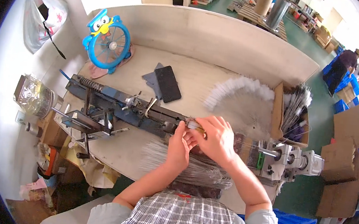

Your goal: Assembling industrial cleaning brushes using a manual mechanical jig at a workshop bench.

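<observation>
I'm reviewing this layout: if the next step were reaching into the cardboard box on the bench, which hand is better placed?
Probably the right hand: it is nearer the cardboard box, on the right of the bench. The left hand lies farther off, beyond the right one.

a small white piece [193,125], yellowish-brown at one edge and mostly covered, so its full shape cannot be told, sits over the middle of a long, narrow metal machine [158,109], dark with bluish parts, lying slantwise, its coil spring [90,84] at far left.
</observation>
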`<state>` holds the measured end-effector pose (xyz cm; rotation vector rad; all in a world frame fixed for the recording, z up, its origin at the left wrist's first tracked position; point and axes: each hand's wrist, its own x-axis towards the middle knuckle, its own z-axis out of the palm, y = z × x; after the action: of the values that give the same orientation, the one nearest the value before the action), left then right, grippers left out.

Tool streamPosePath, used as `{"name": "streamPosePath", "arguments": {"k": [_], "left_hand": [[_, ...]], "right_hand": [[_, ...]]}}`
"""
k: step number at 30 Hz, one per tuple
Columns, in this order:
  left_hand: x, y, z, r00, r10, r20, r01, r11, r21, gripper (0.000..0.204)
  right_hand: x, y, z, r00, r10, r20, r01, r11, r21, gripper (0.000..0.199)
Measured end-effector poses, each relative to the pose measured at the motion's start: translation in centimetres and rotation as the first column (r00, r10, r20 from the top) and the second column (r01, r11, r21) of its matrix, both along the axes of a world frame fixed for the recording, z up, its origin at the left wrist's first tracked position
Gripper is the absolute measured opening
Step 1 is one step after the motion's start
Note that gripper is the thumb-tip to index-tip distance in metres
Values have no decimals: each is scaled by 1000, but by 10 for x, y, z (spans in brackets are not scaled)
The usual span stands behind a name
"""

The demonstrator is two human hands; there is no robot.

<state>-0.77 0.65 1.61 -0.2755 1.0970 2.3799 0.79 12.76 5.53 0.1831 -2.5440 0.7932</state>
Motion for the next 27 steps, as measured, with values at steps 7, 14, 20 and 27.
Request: {"name": "streamPosePath", "arguments": {"k": [7, 14, 20, 27], "left_hand": [[1, 0, -7, 998, 56, -15, -55, 997, 59, 25], [2, 5, -7, 987, 159, -15, -157, 985, 67, 14], [4, 7, -4, 987, 156, -26, -154, 986, 64, 12], [1, 5, -14, 986, 131, -98, -128, 991, 38, 10]], "right_hand": [[2, -4, -3, 993, -84, -81, 92, 992, 91, 31], [6, 2, -7, 976, -3, -216, 19, 997, 70, 25], [11, 14, -10, 982, 9, -190, 11, 994, 104, 22], [12, 15, -5, 984, 35, -176, -24, 997, 68, 25]]}}
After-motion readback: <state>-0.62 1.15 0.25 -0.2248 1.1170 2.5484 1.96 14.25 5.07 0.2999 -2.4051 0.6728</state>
